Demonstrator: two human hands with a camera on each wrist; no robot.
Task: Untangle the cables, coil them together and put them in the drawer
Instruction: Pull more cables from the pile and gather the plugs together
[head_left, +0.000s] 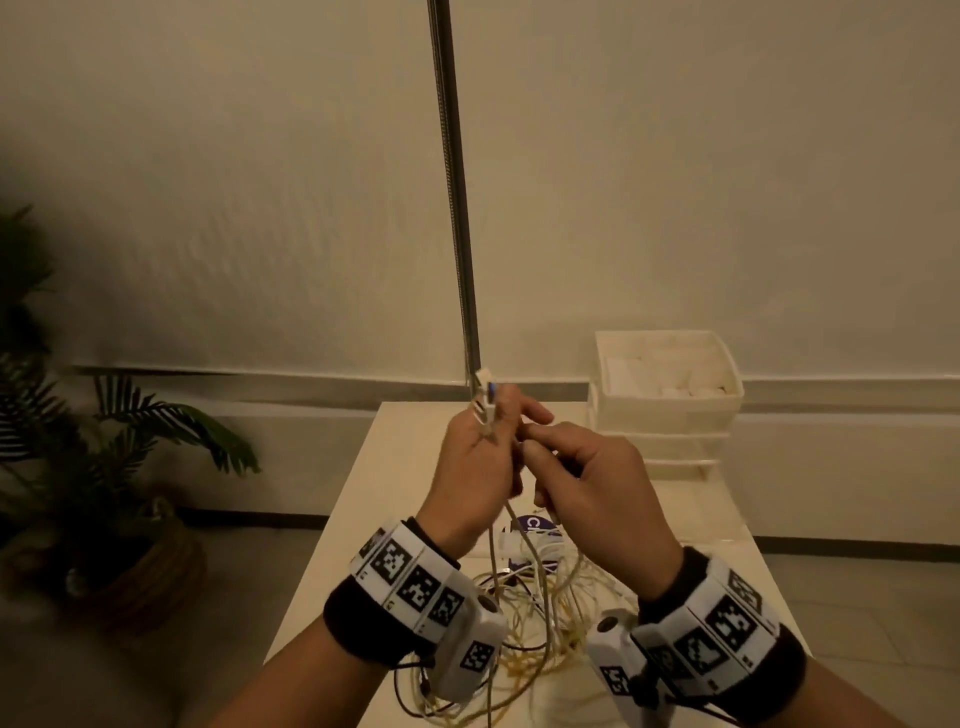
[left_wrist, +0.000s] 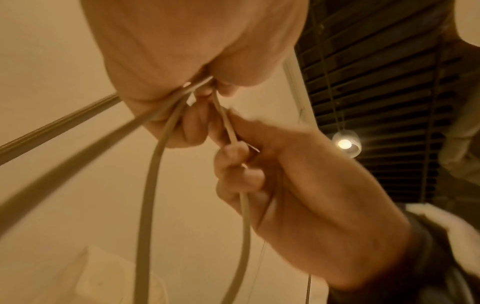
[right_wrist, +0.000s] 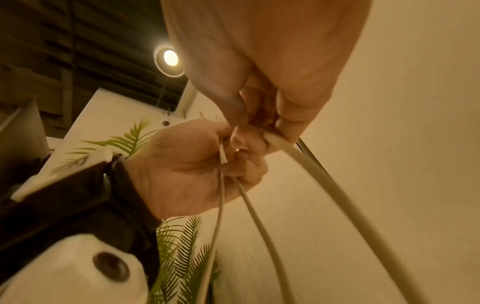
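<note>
Both hands are raised above the table, close together, working on thin white cables. My left hand (head_left: 506, 421) grips a cable whose white USB plug (head_left: 485, 391) sticks up above its fingers. My right hand (head_left: 530, 454) pinches a cable strand right beside it. In the left wrist view, cable strands (left_wrist: 148, 205) hang from my left hand (left_wrist: 205, 92), and my right hand (left_wrist: 233, 158) holds one. The right wrist view shows my right hand (right_wrist: 259, 123) pinching a thick cable (right_wrist: 324, 181). The hanging strands run down to a tangle of cables (head_left: 530, 618) on the table.
A white drawer unit (head_left: 667, 441) stands at the table's (head_left: 374, 499) back right, its top drawer (head_left: 727, 364) open with pale items inside. A metal pole (head_left: 457, 197) rises behind my hands. A blue-and-white label lies under the cables. A potted plant (head_left: 119, 467) stands on the floor, left.
</note>
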